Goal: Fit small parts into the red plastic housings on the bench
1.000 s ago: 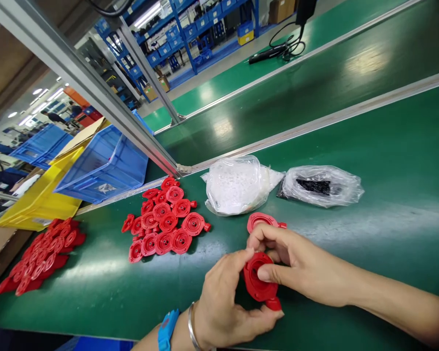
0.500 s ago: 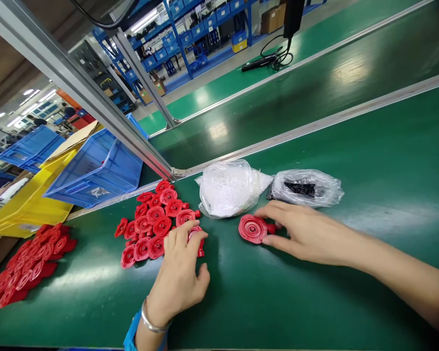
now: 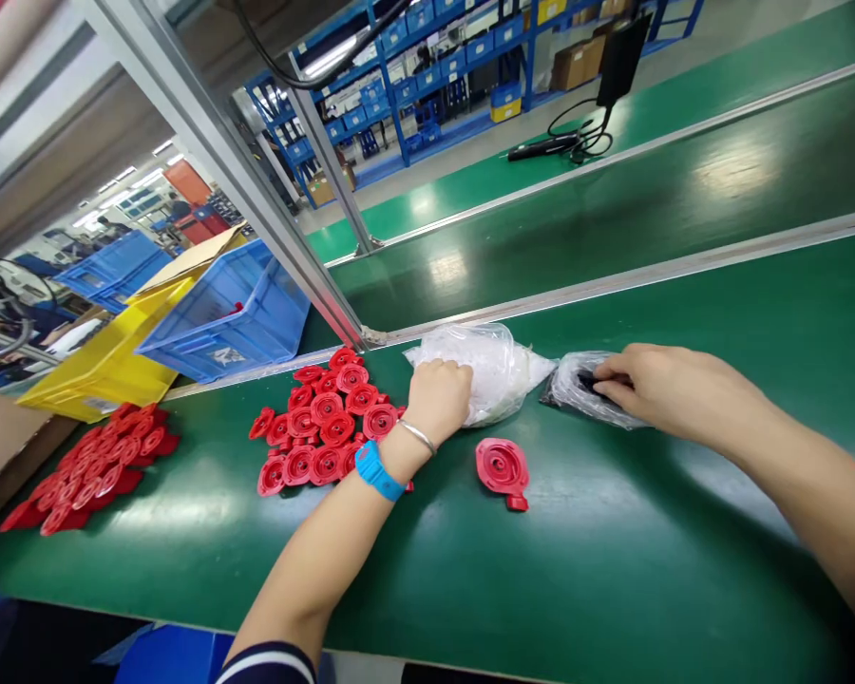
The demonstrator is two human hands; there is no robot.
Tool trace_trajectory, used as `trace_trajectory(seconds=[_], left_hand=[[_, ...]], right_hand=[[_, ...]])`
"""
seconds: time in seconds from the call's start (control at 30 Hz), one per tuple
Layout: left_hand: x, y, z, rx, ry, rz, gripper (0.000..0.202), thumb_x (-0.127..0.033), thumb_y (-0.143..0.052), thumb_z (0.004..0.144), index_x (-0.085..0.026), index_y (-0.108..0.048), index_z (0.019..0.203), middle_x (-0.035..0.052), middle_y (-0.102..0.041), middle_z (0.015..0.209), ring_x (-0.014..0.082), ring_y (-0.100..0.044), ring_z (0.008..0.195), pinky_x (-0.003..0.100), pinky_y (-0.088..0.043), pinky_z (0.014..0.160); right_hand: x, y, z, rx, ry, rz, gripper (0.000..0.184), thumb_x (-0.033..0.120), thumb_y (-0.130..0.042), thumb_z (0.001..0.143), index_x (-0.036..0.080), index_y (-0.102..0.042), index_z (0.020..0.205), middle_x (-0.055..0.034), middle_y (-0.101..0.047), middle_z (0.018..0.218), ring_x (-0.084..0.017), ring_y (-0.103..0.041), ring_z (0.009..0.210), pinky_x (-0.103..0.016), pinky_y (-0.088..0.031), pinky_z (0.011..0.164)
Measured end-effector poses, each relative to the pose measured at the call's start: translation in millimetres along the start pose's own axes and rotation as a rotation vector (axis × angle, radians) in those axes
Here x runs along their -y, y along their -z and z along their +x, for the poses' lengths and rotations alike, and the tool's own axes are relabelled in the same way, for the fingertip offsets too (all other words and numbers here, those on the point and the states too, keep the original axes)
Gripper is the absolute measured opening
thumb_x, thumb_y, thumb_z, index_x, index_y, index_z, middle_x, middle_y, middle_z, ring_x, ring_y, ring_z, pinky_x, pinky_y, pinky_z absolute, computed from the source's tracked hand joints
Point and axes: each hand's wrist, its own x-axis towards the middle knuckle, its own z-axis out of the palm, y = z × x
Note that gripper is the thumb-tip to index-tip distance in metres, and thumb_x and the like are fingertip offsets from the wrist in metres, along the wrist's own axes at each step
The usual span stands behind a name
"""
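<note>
My left hand (image 3: pixel 442 399) reaches to the clear bag of small white parts (image 3: pixel 503 380), its fingers curled down at the bag's left side; what they pinch, if anything, is hidden. My right hand (image 3: pixel 655 380) has its thumb and fingertips in the mouth of a clear bag of black parts (image 3: pixel 574 385), fingers drawn together. Whether a part is between them I cannot make out. A single round red plastic housing (image 3: pixel 502 465) with a short side spout lies on the green table between my arms, touched by neither hand.
Several more red housings (image 3: pixel 326 408) lie grouped left of my left hand, and another pile of red parts (image 3: pixel 104 465) sits farther left. Behind them stand a blue bin (image 3: pixel 235 313) and a yellow bin (image 3: pixel 106 351). A metal post (image 3: pixel 256 180) rises at the table's back edge.
My right hand has let go of the red housing, now turned with its spout toward me, and moved right to the black parts. My left hand has moved from the red group to the white bag.
</note>
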Motion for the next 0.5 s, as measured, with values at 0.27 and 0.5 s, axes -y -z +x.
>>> trace_trajectory(seconds=[0.27, 0.5], left_hand=[[6.2, -1.7, -19.6, -0.168, 0.13, -0.255, 0.021, -0.02, -0.051, 0.085, -0.017, -0.072, 0.084, 0.0108, -0.072, 0.089, 0.0235, -0.065, 0.088, 0.036, -0.05, 0.082], [4.6, 7.0, -55.3, -0.307, 0.233, -0.815, 0.009, -0.022, -0.061, 0.082, -0.017, -0.056, 0.077, 0.0043, -0.072, 0.081, 0.0134, -0.068, 0.07, 0.024, -0.055, 0.065]], right_hand=[[5.5, -12.2, 0.2, 0.255, 0.057, -0.173, 0.019, 0.019, -0.049, 0.085, 0.019, -0.06, 0.069, -0.006, -0.06, 0.079, -0.02, -0.058, 0.071, -0.03, -0.037, 0.064], [6.1, -9.6, -0.7, 0.234, 0.025, -0.236, 0.021, 0.019, -0.041, 0.086, 0.019, -0.054, 0.069, -0.0077, -0.06, 0.078, -0.023, -0.059, 0.071, -0.034, -0.039, 0.067]])
